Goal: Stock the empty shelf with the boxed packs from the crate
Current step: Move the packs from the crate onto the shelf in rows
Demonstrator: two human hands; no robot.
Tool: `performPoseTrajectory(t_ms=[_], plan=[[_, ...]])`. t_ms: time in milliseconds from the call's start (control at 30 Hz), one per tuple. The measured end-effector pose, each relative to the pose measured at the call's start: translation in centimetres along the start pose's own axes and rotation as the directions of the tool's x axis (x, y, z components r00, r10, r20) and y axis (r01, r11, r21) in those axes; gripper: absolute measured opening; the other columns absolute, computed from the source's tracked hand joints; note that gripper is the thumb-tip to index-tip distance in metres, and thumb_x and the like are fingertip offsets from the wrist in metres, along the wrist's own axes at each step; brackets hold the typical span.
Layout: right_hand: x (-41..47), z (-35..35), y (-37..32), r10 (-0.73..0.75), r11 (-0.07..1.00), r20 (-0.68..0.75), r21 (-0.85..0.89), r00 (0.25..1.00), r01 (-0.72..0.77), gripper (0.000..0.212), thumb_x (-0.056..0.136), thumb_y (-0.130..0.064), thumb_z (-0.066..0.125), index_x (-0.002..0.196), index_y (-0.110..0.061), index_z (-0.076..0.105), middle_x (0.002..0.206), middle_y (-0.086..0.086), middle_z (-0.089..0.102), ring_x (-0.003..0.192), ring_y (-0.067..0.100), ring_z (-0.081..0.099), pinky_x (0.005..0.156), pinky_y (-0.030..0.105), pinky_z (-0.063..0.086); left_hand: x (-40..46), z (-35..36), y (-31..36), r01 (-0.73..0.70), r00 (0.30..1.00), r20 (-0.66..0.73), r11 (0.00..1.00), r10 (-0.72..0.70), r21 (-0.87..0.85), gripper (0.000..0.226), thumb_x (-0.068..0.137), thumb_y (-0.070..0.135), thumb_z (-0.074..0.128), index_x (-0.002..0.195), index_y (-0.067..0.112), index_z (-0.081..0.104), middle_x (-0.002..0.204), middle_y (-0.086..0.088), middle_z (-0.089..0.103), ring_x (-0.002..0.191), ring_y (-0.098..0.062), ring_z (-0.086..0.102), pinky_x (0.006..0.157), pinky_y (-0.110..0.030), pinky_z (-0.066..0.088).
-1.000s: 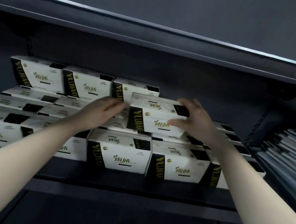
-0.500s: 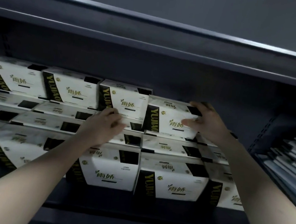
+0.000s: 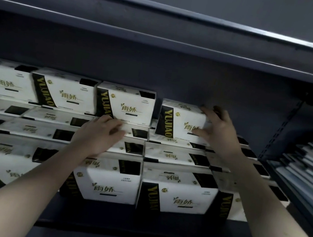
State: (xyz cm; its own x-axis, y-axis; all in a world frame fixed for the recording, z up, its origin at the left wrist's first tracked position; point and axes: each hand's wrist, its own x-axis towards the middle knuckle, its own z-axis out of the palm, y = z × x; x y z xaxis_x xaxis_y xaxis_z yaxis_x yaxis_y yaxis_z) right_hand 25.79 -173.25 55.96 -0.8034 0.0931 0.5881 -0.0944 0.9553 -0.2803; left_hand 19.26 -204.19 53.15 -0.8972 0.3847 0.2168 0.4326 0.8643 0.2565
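Two hands at the stocked shelf
Right hand grips the top-row pack, rightmost there; left hand rests, fingers loosely curled, on lower packs.

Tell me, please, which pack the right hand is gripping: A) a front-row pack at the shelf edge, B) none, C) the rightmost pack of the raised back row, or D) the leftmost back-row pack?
C: the right hand curls over the top right corner of the rightmost upper pack, beside three others in the back row.
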Motion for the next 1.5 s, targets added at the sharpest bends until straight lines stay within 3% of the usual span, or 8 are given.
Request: performPoseTrajectory(t_ms=[167,433,700,900,1100,1200,1300,1500], plan=[[0.3,0.9,-0.6,0.03,1.0,-0.071,-0.003,0.997,-0.031,0.067,0.071,-0.027,0.079,0.131,-0.013,0.052,0.133,0.021,0.04,0.116,0.04,0.046,0.094,0.05,0.046,0.0,-0.1,0.1,0.006,1.0,-0.004,1.0,-0.006,-0.004,0.052,0.097,0.055,0.031,0.143,0.033,0.036,0.145,0.005,0.035,0.129,-0.021,0.039,0.098,-0.034,0.034],[1.9,2.8,-1.7,0.081,0.996,-0.07,-0.037,0.994,-0.083,0.062,0.077,-0.028,0.074,0.13,-0.01,0.047,0.128,0.017,0.042,0.11,0.038,0.049,0.089,0.044,0.044,0.0,0.1,0.1,0.009,1.0,-0.02,1.0,-0.009,-0.003,0.052,0.096,0.056,0.032,0.142,0.033,0.037,0.145,0.004,0.036,0.127,-0.022,0.041,0.096,-0.035,0.037],[2.8,3.0,-1.5,0.077,0.972,-0.033,-0.22,0.996,-0.083,0.063,0.082,-0.038,0.066,0.133,-0.011,0.041,0.126,0.016,0.043,0.111,0.033,0.047,0.082,0.041,0.045,0.5,0.4,-0.3,0.006,1.0,-0.027,1.0,-0.006,0.001,0.054,0.095,0.058,0.03,0.142,0.033,0.036,0.145,0.004,0.036,0.127,-0.022,0.04,0.096,-0.036,0.037],[2.9,3.2,-1.2,-0.005,0.876,-0.045,-0.481,0.999,-0.017,0.066,0.078,-0.046,0.067,0.129,-0.009,0.049,0.116,0.02,0.056,0.117,0.041,0.046,0.097,0.049,0.037,0.4,0.3,-0.2,0.015,1.0,-0.025,1.0,-0.015,0.002,0.055,0.094,0.059,0.03,0.142,0.033,0.037,0.145,0.003,0.037,0.126,-0.024,0.042,0.097,-0.038,0.039],[3.0,2.4,-2.1,0.066,0.82,0.084,-0.573,0.994,-0.006,0.079,0.088,-0.059,0.042,0.147,-0.012,0.018,0.149,0.019,0.028,0.141,0.033,0.017,0.116,0.042,0.008,0.2,0.1,-0.2,0.02,0.997,-0.068,0.999,-0.023,-0.044,0.047,0.095,0.052,0.039,0.132,0.025,0.052,0.133,-0.001,0.05,0.113,-0.024,0.052,0.085,-0.035,0.044],[2.5,1.7,-2.9,0.081,0.827,0.089,-0.562,0.993,-0.017,0.078,0.092,-0.06,0.028,0.149,-0.01,0.008,0.153,0.018,0.018,0.143,0.031,0.011,0.117,0.039,0.004,-0.4,-0.4,0.0,-0.018,0.98,-0.197,1.0,0.018,0.0,0.041,0.097,0.044,0.042,0.118,0.017,0.063,0.116,-0.008,0.063,0.097,-0.027,0.06,0.074,-0.034,0.049],[1.5,0.8,-4.1,0.07,0.85,0.082,-0.527,0.994,-0.016,0.074,0.095,-0.057,0.023,0.148,-0.008,0.011,0.153,0.017,0.018,0.142,0.03,0.013,0.116,0.038,0.005,-1.3,-1.1,0.5,-0.016,0.964,-0.265,0.999,0.004,-0.04,0.04,0.097,0.042,0.04,0.112,0.015,0.066,0.11,-0.01,0.064,0.096,-0.029,0.061,0.076,-0.038,0.051],[-1.5,-0.4,-7.4,0.07,0.898,0.175,-0.44,0.982,0.014,0.07,0.095,-0.053,0.023,0.147,-0.006,0.019,0.152,0.016,0.024,0.141,0.028,0.019,0.114,0.036,0.011,-3.4,-3.3,1.2,-0.054,0.963,-0.268,0.991,0.02,-0.119,0.048,0.099,0.045,0.037,0.131,0.016,0.056,0.133,-0.007,0.055,0.12,-0.026,0.05,0.093,-0.036,0.043]])
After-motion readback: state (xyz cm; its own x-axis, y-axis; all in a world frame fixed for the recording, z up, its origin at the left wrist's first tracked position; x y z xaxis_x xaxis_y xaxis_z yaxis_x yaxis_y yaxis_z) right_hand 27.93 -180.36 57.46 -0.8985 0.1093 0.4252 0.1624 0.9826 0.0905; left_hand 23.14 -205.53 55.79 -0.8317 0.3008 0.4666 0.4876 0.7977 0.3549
